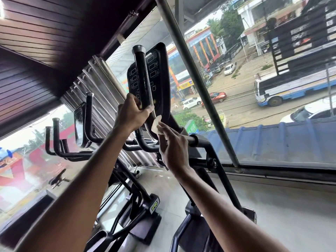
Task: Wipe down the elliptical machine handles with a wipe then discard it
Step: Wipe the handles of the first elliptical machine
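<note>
Head: wipe [155,124] between right fingers [165,131]

Black handle [143,77] – black console [156,73]; white wipe [156,124]; blue-white bus [283,90].

Item: one view, head-worn, wide-angle. Aimed forward toward the window sill [281,169], which is shown slanted by a rolled frame. Handle [143,79] and console [158,75] are framed near centre, close to the lens. The street [241,106] is seen far below.
</note>
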`<state>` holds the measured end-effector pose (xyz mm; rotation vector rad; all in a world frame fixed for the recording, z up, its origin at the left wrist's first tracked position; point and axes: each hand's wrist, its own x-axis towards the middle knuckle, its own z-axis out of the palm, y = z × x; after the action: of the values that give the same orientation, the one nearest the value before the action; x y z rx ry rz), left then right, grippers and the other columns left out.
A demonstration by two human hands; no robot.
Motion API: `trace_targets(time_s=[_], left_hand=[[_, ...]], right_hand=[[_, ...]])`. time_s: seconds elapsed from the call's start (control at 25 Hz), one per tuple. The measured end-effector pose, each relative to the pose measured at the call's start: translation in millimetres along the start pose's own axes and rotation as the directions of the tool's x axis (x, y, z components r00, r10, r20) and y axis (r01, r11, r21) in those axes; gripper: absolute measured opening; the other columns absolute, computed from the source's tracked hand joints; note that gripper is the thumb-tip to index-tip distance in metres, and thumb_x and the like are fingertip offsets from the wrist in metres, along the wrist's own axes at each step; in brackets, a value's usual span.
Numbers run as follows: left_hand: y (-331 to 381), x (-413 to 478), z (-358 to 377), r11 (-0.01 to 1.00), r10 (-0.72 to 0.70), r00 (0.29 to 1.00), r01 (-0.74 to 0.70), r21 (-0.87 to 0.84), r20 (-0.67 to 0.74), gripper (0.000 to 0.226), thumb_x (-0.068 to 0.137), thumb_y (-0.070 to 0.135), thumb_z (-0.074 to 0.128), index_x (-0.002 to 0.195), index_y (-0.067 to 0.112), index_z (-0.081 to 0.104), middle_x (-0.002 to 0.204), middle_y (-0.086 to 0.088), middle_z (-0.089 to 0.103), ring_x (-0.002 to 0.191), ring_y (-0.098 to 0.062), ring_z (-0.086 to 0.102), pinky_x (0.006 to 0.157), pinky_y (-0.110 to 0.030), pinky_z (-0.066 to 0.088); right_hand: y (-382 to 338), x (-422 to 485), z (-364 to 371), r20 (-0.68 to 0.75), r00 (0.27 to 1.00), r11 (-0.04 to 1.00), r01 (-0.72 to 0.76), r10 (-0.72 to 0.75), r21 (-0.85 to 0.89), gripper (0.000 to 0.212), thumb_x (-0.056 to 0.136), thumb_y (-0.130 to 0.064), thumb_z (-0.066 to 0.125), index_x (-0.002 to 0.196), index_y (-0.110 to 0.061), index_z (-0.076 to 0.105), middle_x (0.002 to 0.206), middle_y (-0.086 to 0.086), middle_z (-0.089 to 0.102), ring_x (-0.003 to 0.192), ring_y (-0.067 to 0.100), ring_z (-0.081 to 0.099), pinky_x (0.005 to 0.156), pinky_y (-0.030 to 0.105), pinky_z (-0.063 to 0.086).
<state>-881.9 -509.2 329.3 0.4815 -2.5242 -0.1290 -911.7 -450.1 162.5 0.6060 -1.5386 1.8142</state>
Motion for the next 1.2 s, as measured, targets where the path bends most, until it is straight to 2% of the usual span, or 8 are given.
trace_targets(time_s=[0.12,0.24,0.36,0.56,0.68,0.84,1.0,1.2], left_hand=[[-2.4,1.1,11.6,0.963,-0.102,0.994,0.109,-0.248,0.041,0.036,0.081,0.055,0.075,0.097,0.025,0.066,0.097,0.006,0.07,0.099,-0.022,0.069,0.092,-0.042,0.057],[-4.5,5.2,19.5,0.863,-0.179,0.981,0.194,-0.466,0.077,0.035,0.071,0.055,0.074,0.087,0.024,0.074,0.089,0.002,0.078,0.09,-0.025,0.076,0.087,-0.05,0.061],[-5.9,2.1,28.3,0.806,-0.169,0.984,0.17,-0.567,0.054,0.018,0.082,0.042,0.075,0.088,0.025,0.075,0.092,0.001,0.077,0.094,-0.025,0.075,0.091,-0.053,0.059],[-11.7,0.4,37.2,0.769,-0.18,0.983,0.153,-0.621,0.019,0.023,0.081,0.045,0.075,0.092,0.025,0.075,0.096,0.001,0.078,0.097,-0.024,0.074,0.094,-0.055,0.057],[-12.0,-1.7,40.3,0.768,-0.15,0.989,0.111,-0.63,-0.009,0.012,0.09,0.037,0.074,0.093,0.025,0.073,0.095,0.002,0.076,0.096,-0.022,0.073,0.095,-0.055,0.057],[-15.5,-1.2,43.6,0.742,-0.151,0.988,0.095,-0.663,-0.026,0.008,0.091,0.031,0.075,0.094,0.024,0.074,0.09,0.003,0.074,0.09,-0.021,0.072,0.093,-0.056,0.058],[-16.9,-0.6,45.0,0.731,-0.144,0.989,0.092,-0.676,-0.021,0.007,0.092,0.031,0.075,0.094,0.025,0.074,0.088,0.001,0.072,0.083,-0.016,0.068,0.092,-0.054,0.058],[-19.6,0.8,48.6,0.72,-0.143,0.989,0.082,-0.689,-0.031,0.008,0.091,0.031,0.076,0.096,0.024,0.074,0.087,0.0,0.072,0.084,-0.019,0.068,0.091,-0.057,0.058]], right_hand=[[9.1,-3.0,-2.6,0.022,1.0,0.999,0.005,-0.004,-0.043,0.029,0.094,-0.004,0.065,0.12,-0.016,0.071,0.099,0.003,0.078,0.077,0.013,0.073,0.069,0.033,0.059],[5.1,-6.0,1.3,0.055,0.998,0.999,0.029,-0.03,0.023,0.042,0.094,0.0,0.064,0.132,-0.016,0.065,0.129,0.004,0.068,0.114,0.013,0.068,0.099,0.027,0.054],[23.9,-11.8,3.1,0.049,0.999,1.0,0.015,-0.014,-0.027,0.043,0.089,0.006,0.067,0.128,-0.012,0.068,0.13,0.005,0.067,0.119,0.014,0.065,0.102,0.031,0.053],[18.7,-19.1,1.5,0.03,0.999,0.999,-0.038,0.038,0.006,0.033,0.093,-0.015,0.067,0.125,-0.01,0.07,0.129,0.006,0.068,0.12,0.014,0.064,0.107,0.02,0.045],[16.1,-16.7,-2.9,0.048,0.992,0.991,-0.116,0.113,0.062,0.032,0.098,-0.033,0.064,0.121,-0.013,0.073,0.126,0.004,0.07,0.118,0.009,0.065,0.104,0.025,0.05],[28.7,-13.3,-3.0,0.034,0.993,0.986,-0.116,0.113,0.123,0.023,0.092,-0.016,0.073,0.115,-0.012,0.075,0.113,-0.001,0.075,0.099,0.004,0.07,0.091,0.015,0.054],[45.0,-7.3,-4.7,0.023,0.974,0.962,-0.225,0.224,0.158,0.019,0.092,-0.014,0.073,0.11,-0.012,0.078,0.103,-0.004,0.077,0.087,0.002,0.071,0.083,0.029,0.06],[31.0,-14.0,4.6,0.001,0.993,0.985,-0.121,0.122,0.121,0.022,0.093,-0.007,0.071,0.114,-0.012,0.076,0.113,-0.001,0.075,0.101,0.005,0.069,0.091,0.018,0.054]])
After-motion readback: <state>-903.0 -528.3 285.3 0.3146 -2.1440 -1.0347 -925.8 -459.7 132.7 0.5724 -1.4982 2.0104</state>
